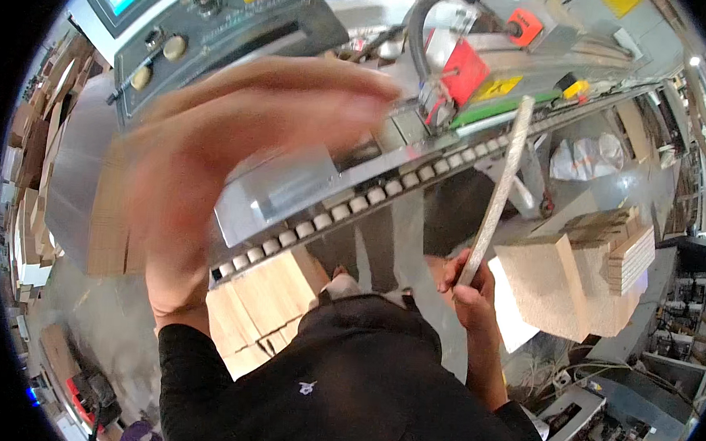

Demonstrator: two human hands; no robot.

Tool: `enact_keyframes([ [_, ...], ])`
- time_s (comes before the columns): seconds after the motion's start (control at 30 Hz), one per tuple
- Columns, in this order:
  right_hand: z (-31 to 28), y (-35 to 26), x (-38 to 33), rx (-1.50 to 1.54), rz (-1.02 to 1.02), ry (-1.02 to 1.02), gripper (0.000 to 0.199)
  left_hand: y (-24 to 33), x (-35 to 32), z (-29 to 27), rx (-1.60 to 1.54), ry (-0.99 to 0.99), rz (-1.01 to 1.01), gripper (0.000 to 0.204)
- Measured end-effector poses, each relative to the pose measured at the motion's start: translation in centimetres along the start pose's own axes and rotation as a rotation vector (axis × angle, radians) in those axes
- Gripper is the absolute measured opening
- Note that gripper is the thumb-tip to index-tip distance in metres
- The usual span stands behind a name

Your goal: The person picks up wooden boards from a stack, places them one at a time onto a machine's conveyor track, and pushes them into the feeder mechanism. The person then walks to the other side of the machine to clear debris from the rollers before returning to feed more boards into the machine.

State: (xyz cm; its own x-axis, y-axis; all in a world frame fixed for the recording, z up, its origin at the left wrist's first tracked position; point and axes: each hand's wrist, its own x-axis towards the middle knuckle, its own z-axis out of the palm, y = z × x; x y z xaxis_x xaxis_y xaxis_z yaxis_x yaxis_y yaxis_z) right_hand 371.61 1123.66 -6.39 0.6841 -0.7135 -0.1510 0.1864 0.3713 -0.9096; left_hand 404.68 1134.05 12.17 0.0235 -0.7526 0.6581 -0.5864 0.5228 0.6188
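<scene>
My left hand [266, 122] is raised over the metal bed of a machine, smeared by motion. Its fingers reach out toward the right, and nothing shows in them. Below and to the right, my right hand [471, 291] is closed on the near end of a chipboard panel [500, 189]. That panel is seen almost edge-on as a narrow speckled strip and slants away from me. Its far end overlaps the roller rail [375, 195] and the green strip of the machine.
A control console [219, 30] with knobs and a red button stands at far left. Cut boards [259, 300] lie in front of me to the left. More boards [555, 285] are stacked at right. Beyond them sits a white sack [587, 156] on the floor.
</scene>
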Motion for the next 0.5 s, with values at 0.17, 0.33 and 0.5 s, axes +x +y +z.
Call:
enact_keyframes([
  [0.17, 1.6, 0.8, 1.3, 0.120, 0.000, -0.140, 0.044, 6.8, -1.9, -1.3, 0.475, -0.013, 0.231, 0.033],
  [0.33, 0.8, 0.2, 1.3, 0.113, -0.039, -0.156, 0.041, 0.1, -6.2, 4.4, 0.423, -0.198, -0.091, 0.040],
  [0.5, -3.4, -0.2, 4.8, -0.213, 0.018, -0.266, 0.047, -4.6, -8.9, 8.0, 0.245, -0.226, -0.230, 0.048],
])
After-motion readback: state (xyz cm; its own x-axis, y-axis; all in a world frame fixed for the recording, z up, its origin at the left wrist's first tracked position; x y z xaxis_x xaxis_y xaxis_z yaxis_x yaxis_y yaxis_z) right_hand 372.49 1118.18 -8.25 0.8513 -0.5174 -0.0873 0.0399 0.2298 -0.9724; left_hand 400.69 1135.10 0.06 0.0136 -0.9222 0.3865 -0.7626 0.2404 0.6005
